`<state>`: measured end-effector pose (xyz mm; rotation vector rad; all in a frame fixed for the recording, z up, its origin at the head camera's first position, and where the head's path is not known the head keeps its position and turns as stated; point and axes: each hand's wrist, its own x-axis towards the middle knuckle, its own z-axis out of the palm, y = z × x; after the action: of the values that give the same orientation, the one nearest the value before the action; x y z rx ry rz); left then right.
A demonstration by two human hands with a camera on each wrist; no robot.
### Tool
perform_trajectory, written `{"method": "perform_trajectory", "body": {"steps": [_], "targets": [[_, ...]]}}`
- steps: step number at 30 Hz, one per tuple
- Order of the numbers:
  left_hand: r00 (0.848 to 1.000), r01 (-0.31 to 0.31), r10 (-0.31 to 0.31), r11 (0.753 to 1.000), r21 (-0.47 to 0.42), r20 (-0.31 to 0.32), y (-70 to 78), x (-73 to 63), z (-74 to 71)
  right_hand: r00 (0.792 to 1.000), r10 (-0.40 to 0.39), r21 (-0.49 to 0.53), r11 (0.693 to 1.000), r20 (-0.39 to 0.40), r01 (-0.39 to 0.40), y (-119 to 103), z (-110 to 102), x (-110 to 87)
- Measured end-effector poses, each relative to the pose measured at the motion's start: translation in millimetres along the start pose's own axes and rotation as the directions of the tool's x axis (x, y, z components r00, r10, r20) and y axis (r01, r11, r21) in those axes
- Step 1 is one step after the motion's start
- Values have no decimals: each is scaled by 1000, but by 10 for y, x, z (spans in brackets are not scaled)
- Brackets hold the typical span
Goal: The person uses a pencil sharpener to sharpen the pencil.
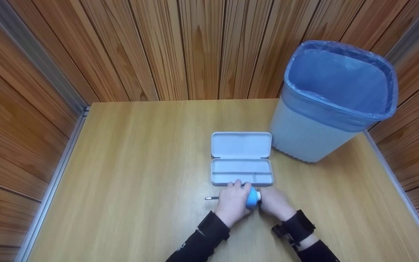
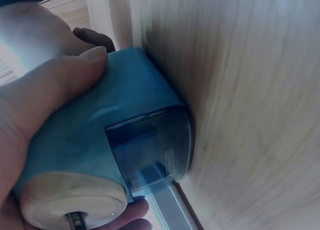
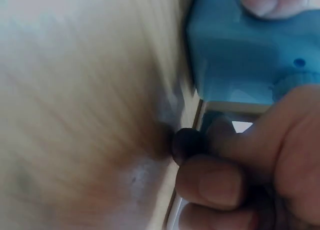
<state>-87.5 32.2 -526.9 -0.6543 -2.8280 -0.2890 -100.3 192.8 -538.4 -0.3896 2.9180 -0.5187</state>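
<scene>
My left hand [image 1: 232, 202] grips a blue pencil sharpener [image 1: 252, 198], its thumb lying across the body in the left wrist view. A dark pencil [image 1: 211, 198] sticks out to the left from the sharpener's pale round front [image 2: 75, 197]. Beside that front, the left wrist view shows a see-through shavings drawer [image 2: 152, 147]. On the other side of the sharpener, my right hand [image 1: 276, 203] holds the crank by its dark knob [image 3: 189, 146], fingers curled around it. The crank's arm is mostly hidden behind those fingers.
Just beyond the hands lies an open pale pencil case [image 1: 241, 145] with a divided lower half. A white bin [image 1: 304, 131] lined with a blue bag stands at the back right. Wood-panelled walls enclose the wooden table [image 1: 129, 174] at the back and sides.
</scene>
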Motion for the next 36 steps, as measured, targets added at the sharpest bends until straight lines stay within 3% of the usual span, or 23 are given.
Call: {"method": "perform_trajectory", "body": {"steps": [6,18,27,36], "targets": [[999,11,-10,1000,-9,41,10,12,-12,999,-34,-74,997,-13,33,-28,18,-132],[999,13,-13,1000,-7,50,-2,23,-15,995,41,-67,997,92,-35,-156,-124,-415],[998,10,-10,1000,1,59,5,15,-26,995,57,-94,994,87,-49,-232,-313,-543],[998,-9,8,1000,16,64,-25,17,-27,999,7,-93,996,39,-3,-283,-472,-534]]}}
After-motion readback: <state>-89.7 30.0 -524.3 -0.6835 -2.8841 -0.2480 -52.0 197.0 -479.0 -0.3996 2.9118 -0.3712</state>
